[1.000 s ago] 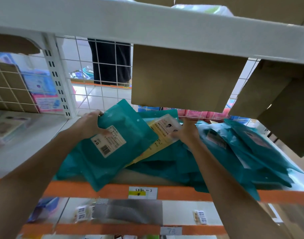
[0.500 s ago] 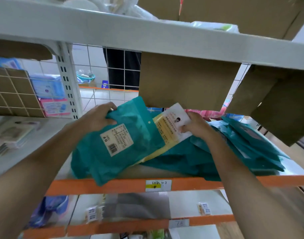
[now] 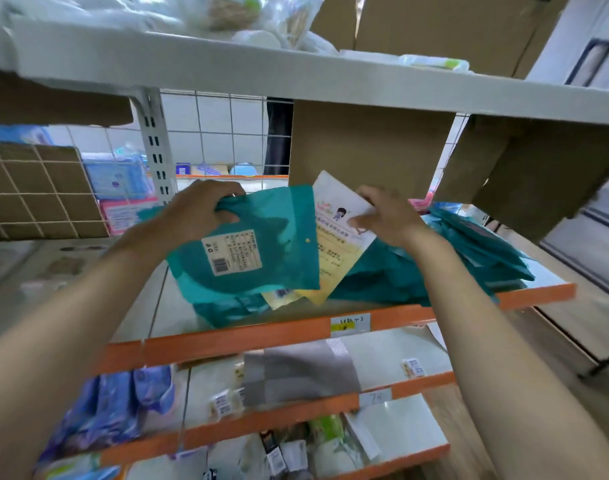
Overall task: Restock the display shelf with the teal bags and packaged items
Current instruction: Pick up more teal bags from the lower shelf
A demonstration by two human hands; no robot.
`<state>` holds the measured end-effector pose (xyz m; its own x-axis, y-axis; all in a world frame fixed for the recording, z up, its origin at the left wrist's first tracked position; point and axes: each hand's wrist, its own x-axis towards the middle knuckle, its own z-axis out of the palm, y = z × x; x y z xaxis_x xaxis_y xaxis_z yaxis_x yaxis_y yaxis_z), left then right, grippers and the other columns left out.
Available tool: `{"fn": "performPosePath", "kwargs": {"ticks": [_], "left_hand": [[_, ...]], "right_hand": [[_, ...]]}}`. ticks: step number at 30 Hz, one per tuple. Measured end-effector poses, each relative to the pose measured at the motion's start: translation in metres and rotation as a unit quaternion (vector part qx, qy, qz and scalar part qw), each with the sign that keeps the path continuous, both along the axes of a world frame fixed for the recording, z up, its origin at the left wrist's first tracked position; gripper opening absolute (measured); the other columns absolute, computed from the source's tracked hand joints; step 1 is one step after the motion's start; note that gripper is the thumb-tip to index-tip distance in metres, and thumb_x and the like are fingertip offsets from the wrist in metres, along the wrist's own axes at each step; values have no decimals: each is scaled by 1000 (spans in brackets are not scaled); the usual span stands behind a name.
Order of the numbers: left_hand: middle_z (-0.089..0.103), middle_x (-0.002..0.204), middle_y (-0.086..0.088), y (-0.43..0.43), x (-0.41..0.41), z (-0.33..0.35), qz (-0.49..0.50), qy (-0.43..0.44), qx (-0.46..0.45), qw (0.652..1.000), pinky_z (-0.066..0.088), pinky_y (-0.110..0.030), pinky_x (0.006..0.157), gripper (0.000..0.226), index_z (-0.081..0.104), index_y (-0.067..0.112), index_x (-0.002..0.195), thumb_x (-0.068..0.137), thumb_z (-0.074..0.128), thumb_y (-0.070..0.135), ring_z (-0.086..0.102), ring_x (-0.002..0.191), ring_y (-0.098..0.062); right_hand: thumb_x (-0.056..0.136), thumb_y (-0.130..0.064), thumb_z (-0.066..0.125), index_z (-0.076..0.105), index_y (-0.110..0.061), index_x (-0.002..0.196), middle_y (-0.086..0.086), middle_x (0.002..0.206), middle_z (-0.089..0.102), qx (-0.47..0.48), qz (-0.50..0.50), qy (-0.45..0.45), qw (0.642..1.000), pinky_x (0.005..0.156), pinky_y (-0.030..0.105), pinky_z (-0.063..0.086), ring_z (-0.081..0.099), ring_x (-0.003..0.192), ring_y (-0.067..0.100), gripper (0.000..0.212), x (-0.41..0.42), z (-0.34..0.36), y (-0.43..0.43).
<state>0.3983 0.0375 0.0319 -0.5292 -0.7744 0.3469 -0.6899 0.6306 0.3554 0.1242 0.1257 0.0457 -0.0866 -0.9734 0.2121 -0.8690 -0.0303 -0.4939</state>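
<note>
Rising off the shelf: my left hand is clamping the teal bag, right hand pinching the yellow packet near the cardboard flap.

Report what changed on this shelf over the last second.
The left hand lifted the labelled teal bag up from the pile, and the right hand raised the yellow packet behind it. Both grips held, and the teal pile at right stayed put.

Handwritten "7" on the lower shelf tag; all else too blurred.
</note>
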Motion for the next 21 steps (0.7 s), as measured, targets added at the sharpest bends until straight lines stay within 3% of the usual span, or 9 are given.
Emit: {"fn": "performPosePath", "kwargs": {"ticks": [3,5,8,12,14,16,21], "left_hand": [[62,105,-8,13,21,2,5,1,-22,1000,41,-30,76,29,61,6,111,83,66,3,56,95,-26],[64,110,-11,19,38,2,14,-1,-26,1000,39,-30,76,29,62,7,111,83,66,4,58,98,-29],[65,112,-13,25,58,2,27,-10,-23,999,41,-33,77,30,62,9,111,82,67,5,58,103,-31],[66,112,-12,35,81,5,86,-5,-42,995,41,-34,83,34,65,13,110,78,72,7,59,106,-31],[67,105,-10,38,94,7,100,-2,-31,995,47,-38,84,34,64,24,105,77,73,7,61,100,-29],[63,100,-6,43,103,10,117,-6,4,993,45,-35,80,32,64,19,109,80,70,6,58,96,-25],[55,129,-9,54,122,10,212,-48,8,976,37,-34,87,41,55,19,126,86,64,14,50,116,-30]], "right_hand": [[86,-17,62,49,-22,89,-3,100,62,3,4,36,999,72,35,47,58,90,18,14,23,2,4],[86,-18,62,49,-23,90,-1,105,65,11,14,49,999,80,41,49,60,94,21,15,33,3,2],[85,-18,64,48,-25,90,0,105,65,10,40,46,998,78,42,51,61,93,22,18,45,3,-5],[82,-14,67,55,-18,93,-6,83,59,7,88,33,996,62,28,40,56,80,17,17,61,8,-17],[81,-14,67,58,-14,97,-1,88,60,8,116,36,993,67,30,39,55,82,19,18,69,10,-22],[80,-16,67,58,-14,94,2,91,62,0,140,41,989,71,34,41,56,83,22,17,75,10,-27],[83,-17,65,59,-12,94,1,85,61,-12,189,41,981,72,36,45,58,80,22,14,91,4,-41]]}}
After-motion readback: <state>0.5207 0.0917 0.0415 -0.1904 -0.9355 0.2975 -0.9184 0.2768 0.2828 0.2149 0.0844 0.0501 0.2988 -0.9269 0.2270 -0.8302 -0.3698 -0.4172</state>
